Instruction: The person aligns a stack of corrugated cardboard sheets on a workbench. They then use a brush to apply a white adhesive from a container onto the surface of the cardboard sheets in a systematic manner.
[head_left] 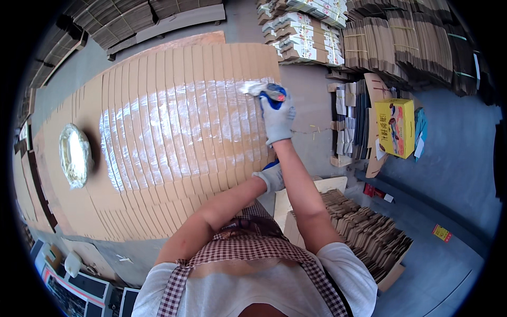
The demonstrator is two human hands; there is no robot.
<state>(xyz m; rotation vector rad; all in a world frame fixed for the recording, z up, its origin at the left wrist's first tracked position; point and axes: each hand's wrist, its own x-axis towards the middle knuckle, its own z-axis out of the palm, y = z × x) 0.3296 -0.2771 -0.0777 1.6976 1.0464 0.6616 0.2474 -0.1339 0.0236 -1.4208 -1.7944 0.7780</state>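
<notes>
My right hand (pixel 278 116), in a grey glove with blue on it, is closed around a brush near the far right corner of the cardboard. The brush's whitish head (pixel 252 88) touches the overlapping cardboard sheets (pixel 185 119). A broad band across those sheets shines with a wet, streaky white coating. My left hand (pixel 271 177), gloved alike, is by the near right edge of the sheets. My right forearm partly covers it, so its fingers are hard to make out. On the left of the cardboard sits a plastic-lined bowl (pixel 75 156) with a pale, shiny content.
Bundled cardboard stacks (pixel 406 47) stand at the far right, beside printed cardboard bundles (pixel 303 39). A yellow box (pixel 394 128) is to the right. Close by my right side is a bin of folded cardboard (pixel 364 230). More stacks (pixel 132 21) line the far left.
</notes>
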